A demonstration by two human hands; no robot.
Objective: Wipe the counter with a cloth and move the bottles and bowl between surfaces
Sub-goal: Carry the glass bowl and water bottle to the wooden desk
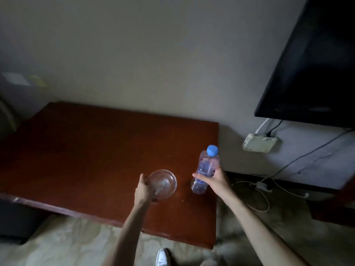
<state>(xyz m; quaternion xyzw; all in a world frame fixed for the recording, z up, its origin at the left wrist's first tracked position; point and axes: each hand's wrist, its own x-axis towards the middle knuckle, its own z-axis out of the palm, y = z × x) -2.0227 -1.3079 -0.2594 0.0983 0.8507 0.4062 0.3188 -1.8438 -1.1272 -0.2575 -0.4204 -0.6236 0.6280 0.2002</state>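
A clear glass bowl [162, 183] sits on the dark red-brown wooden counter [86, 154], near its front right part. My left hand [142, 191] grips the bowl's left rim. A clear plastic water bottle [205, 169] with a blue cap and blue label stands tilted at the counter's right edge. My right hand [214, 180] is wrapped around the bottle's middle. No cloth shows in view.
A dark flat screen [315, 60] hangs on the wall at the right, above a pale socket box [259, 142] with cables trailing to a low surface and the floor. A white shoe [163, 257] shows below the counter's front edge on patterned carpet.
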